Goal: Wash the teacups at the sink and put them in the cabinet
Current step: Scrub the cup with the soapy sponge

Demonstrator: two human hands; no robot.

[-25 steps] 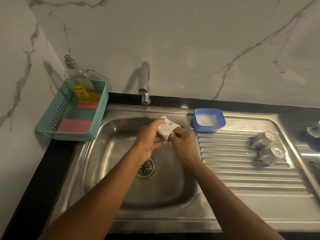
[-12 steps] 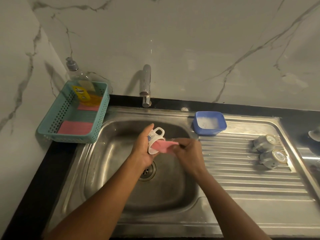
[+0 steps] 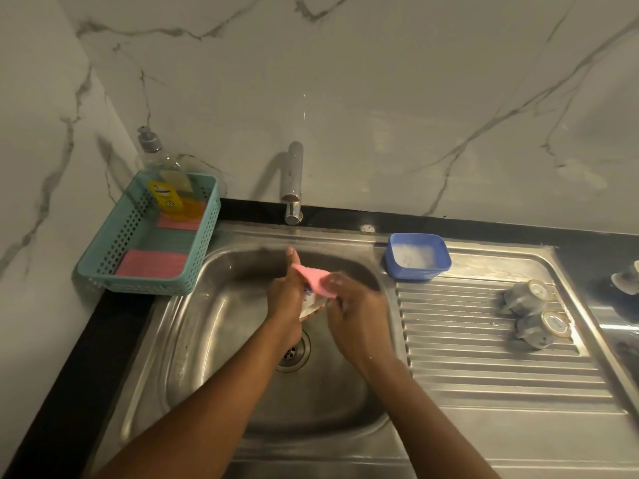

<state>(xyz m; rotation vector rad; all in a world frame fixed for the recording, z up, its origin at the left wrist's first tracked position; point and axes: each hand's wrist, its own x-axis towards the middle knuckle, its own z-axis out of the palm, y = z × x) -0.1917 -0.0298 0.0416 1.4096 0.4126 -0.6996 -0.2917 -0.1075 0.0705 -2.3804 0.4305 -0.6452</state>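
Half a second ago your pink cloth was pushed into the mouth of the teacup, handle up. Now the pink cloth (image 3: 311,276) lies draped over the outside, and the cup has turned so that most of it is hidden. I read that as the scrub passing from the inside to the outer wall. This cup is mid-wash and not rinsed, and no water shows at the tap (image 3: 294,181).

Your left hand (image 3: 285,300) curls round the teacup (image 3: 310,305) from 9 o'clock. Your right hand (image 3: 361,307) pinches the cloth against it from 3 o'clock. Both hang over the sink (image 3: 214,340), just toward 12 from the drain (image 3: 294,350).

The cup is glazed white with a blue print, hard and likely slick with soap, so grip it firmly. The cloth is thin and soft, and folds readily. The basin is brushed steel with rounded corners. At 3 o'clock its ribbed drainboard (image 3: 484,357) carries two more cups (image 3: 529,295) (image 3: 543,328) on their sides, close together. A blue plastic tub (image 3: 418,271) of foam sits at 2 o'clock.
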